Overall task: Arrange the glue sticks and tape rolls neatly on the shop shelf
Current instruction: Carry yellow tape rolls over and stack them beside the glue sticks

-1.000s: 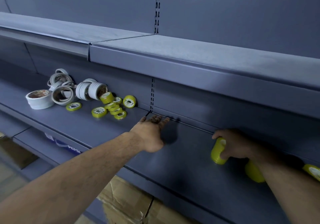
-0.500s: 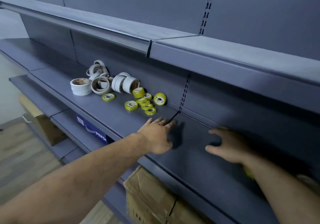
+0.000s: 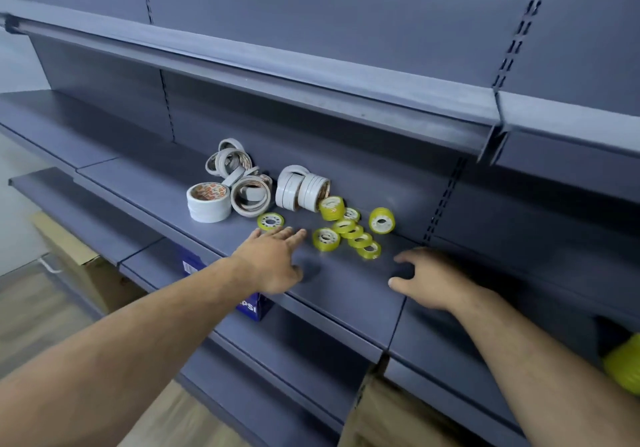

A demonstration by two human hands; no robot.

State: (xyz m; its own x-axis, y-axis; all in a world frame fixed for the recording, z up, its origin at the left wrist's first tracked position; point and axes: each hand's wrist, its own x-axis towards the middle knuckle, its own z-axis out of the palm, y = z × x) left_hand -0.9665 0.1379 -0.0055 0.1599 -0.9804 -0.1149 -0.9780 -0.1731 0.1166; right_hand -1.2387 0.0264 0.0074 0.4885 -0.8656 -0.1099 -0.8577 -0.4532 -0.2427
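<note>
On the grey shop shelf (image 3: 145,183) lies a loose heap of white tape rolls (image 3: 249,187), with a stack of white rolls (image 3: 209,202) at its left. Several small yellow tape rolls (image 3: 349,228) are scattered to the right of the heap. One flat yellow roll (image 3: 270,221) lies just beyond the fingertips of my left hand (image 3: 273,259), which is stretched out flat and holds nothing. My right hand (image 3: 429,280) hovers over the shelf with loosely bent fingers, empty, a little right of the yellow rolls. A yellow stack (image 3: 625,365) shows at the far right edge.
An upper shelf (image 3: 311,72) overhangs the working shelf. Below, a lower shelf carries a blue box (image 3: 252,304). Cardboard boxes (image 3: 79,266) stand on the wooden floor at the left and under the shelves at the bottom.
My right hand let go of the yellow stack and moved left. The view swung left, and both hands have come closer to the scattered yellow rolls.
</note>
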